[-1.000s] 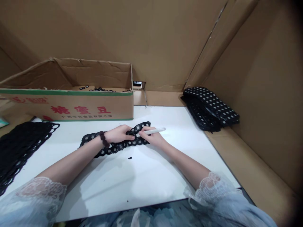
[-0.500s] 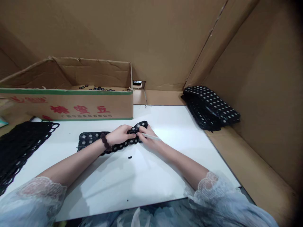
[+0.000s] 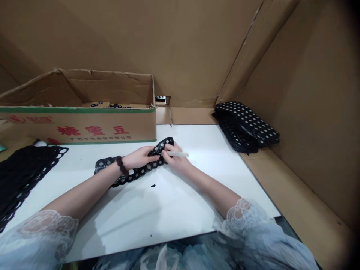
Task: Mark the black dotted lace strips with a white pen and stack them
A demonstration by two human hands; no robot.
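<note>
A strip of black fabric with rows of round holes (image 3: 140,171) lies at a slant on the white table, its right end raised between my hands. My left hand (image 3: 140,157), with a dark beaded band at the wrist, pinches the strip near that end. My right hand (image 3: 174,155) holds a thin whitish pen-like tool (image 3: 180,154), its tip hidden at the fabric. Some fingers of the right hand are behind the strip's raised end.
An open cardboard box (image 3: 112,127) with small black rings stands at the back left. Black lace fabric (image 3: 25,172) lies at the left. Folded black dotted fabric (image 3: 250,125) rests at the right by the cardboard wall. A small black scrap (image 3: 153,185) lies on the white table (image 3: 180,210).
The strip's raised end and both hands have shifted slightly up and left. The tool lies flatter, and the strip's left part is turned a little. The whole view has moved slightly.
</note>
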